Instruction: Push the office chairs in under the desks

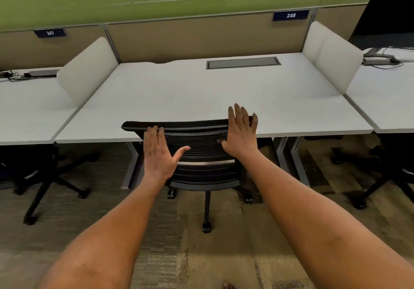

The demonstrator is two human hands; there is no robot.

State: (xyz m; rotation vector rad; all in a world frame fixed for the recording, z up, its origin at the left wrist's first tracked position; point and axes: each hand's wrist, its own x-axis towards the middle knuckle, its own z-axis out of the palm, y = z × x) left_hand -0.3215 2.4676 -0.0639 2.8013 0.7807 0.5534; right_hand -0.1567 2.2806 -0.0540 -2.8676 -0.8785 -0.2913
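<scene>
Head cam looking down at both hands, fingers spread flat and gripping nothing. Left hand (158, 152) and right hand (240, 134) sit against the mesh back of the black office chair (201, 154), which is tucked up to the front edge of the white desk (201, 91), seat hidden underneath. Sign 248 (290, 15) hangs on the partition behind.

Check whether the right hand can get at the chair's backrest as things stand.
Probably yes: the right hand is already spread open over the mesh backrest, fingers past its top edge, with nothing between them.
</scene>
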